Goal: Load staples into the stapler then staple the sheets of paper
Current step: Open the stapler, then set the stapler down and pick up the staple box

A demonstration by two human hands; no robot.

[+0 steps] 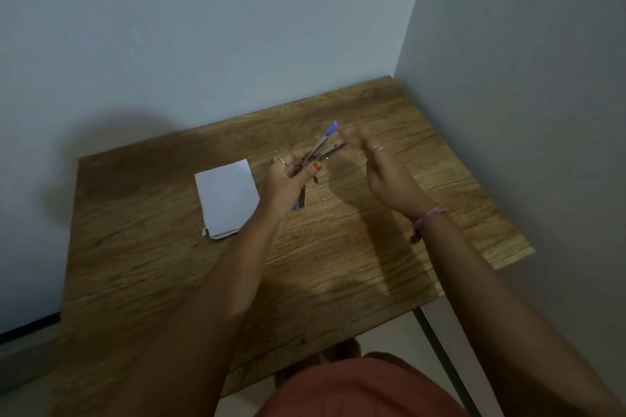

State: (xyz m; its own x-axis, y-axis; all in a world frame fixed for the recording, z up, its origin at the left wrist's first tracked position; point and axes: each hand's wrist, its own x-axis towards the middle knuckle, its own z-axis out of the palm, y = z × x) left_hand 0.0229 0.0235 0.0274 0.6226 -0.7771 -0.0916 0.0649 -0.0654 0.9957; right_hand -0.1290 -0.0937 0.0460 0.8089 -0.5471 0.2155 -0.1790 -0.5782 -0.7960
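My left hand (291, 176) grips a small blue and metal stapler (323, 145) held above the wooden table (338, 247). The stapler is swung open, its blue-tipped top arm pointing up and away and its metal staple channel angled to the right. My right hand (379, 162) hovers just right of the channel's end, blurred, with its fingertips close to the metal. Whether those fingers pinch staples cannot be made out. A small stack of white paper sheets (227, 198) lies flat on the table to the left of my left hand.
The table stands in a corner, with a wall behind it and another along its right edge. A dark metal table leg (437, 345) shows at the lower right. My orange clothing (355, 389) fills the bottom of the view.
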